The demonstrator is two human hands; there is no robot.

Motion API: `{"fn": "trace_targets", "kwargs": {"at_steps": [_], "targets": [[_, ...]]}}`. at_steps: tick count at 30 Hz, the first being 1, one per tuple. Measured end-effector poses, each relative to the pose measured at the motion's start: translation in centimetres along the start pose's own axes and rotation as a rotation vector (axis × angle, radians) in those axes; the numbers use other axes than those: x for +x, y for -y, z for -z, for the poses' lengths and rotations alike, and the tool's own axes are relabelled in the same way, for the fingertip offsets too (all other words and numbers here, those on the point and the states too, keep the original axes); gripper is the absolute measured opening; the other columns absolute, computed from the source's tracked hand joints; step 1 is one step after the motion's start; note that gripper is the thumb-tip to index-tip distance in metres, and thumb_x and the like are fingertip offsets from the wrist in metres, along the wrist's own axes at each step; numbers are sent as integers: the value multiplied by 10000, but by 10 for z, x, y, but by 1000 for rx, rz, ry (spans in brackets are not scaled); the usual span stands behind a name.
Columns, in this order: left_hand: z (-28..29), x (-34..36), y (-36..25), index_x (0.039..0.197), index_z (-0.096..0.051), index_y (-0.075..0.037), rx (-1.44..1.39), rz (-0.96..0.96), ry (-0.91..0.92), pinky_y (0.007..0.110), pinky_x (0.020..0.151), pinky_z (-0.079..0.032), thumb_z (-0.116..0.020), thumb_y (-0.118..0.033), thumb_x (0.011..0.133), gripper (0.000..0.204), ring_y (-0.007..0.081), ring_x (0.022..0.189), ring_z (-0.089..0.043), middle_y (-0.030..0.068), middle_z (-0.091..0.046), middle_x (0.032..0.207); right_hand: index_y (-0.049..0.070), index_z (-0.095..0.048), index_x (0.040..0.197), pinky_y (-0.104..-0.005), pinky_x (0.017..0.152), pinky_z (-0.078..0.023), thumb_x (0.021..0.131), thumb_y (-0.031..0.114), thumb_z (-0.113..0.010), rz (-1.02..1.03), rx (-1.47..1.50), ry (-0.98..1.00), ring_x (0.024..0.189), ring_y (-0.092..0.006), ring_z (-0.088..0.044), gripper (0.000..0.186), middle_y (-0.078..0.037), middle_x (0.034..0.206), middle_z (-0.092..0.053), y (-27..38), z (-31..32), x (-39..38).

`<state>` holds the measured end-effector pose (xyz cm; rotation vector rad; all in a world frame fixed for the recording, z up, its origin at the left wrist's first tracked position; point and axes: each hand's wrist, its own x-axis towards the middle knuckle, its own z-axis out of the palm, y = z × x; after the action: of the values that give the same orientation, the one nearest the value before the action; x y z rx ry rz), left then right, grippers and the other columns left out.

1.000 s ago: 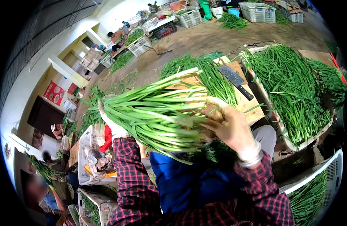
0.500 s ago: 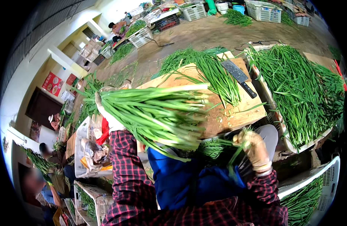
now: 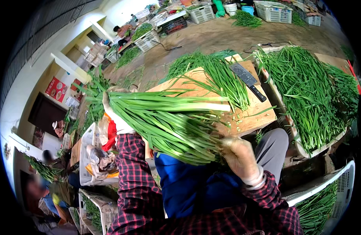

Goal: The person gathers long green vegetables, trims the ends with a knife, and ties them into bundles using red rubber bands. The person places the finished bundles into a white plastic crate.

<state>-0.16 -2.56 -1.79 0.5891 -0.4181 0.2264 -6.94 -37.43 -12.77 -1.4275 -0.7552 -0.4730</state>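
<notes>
My left hand [image 3: 114, 112] is wrapped round the leafy end of a large bunch of green chive-like stalks [image 3: 168, 123], held sideways above my lap. My right hand [image 3: 239, 158], curled, pinches at the pale ends at the bunch's right side; its fingertips are partly hidden and blurred. Beyond the bunch is a wooden board [image 3: 255, 114] with scattered trimmings and a loose pile of chives [image 3: 223, 82]. A dark cleaver [image 3: 245, 76] with a black handle lies at the board's right edge.
A crate heaped with chives [image 3: 302, 102] stands at right, another [image 3: 315, 207] at lower right. At left are a white crate with bags [image 3: 86, 168] and co-workers [image 3: 60, 196]. Further crates [image 3: 145, 41], more workers [image 3: 123, 33] and buckets [image 3: 231, 8] line the far side.
My right hand went down to the right holding some loose strands, and has returned to the bunch's pale ends. My left hand still grips the bunch, which has shifted slightly.
</notes>
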Motion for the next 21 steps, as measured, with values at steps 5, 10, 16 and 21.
{"fn": "trace_targets", "kwargs": {"at_steps": [5,10,16,21], "targets": [[12,5,-16,951,-565,-182,-104,14,40,422,873,-456,-650,-284,896,144,129,858,-596,-70,-592,878,3,-677,926,-324,691,-485,902,158,-631,-537,-248,128,720,-237,-613,163,-116,775,-644,-32,55,-50],[2,-6,-16,933,-547,-163,14,-23,42,356,832,-475,-657,-285,891,170,134,839,-588,-49,-578,859,-5,-572,1229,-383,889,-474,852,212,-690,-639,18,29,1067,-290,-621,451,-191,1148,-644,-29,26,17],[-3,-2,-20,916,-529,-151,-122,19,163,312,837,-456,-657,-233,887,154,120,820,-538,-49,-530,844,12,-663,940,-407,699,-499,884,148,-596,-76,-400,188,758,-328,-647,161,-180,777,-642,-64,6,10],[0,-2,-41,786,-496,-179,-114,-16,302,286,823,-450,-677,-165,869,199,73,729,-513,-78,-473,754,108,-557,1272,-439,689,-500,862,299,-647,-518,-992,555,752,-308,-646,462,-107,829,-664,-49,46,-38]]}}
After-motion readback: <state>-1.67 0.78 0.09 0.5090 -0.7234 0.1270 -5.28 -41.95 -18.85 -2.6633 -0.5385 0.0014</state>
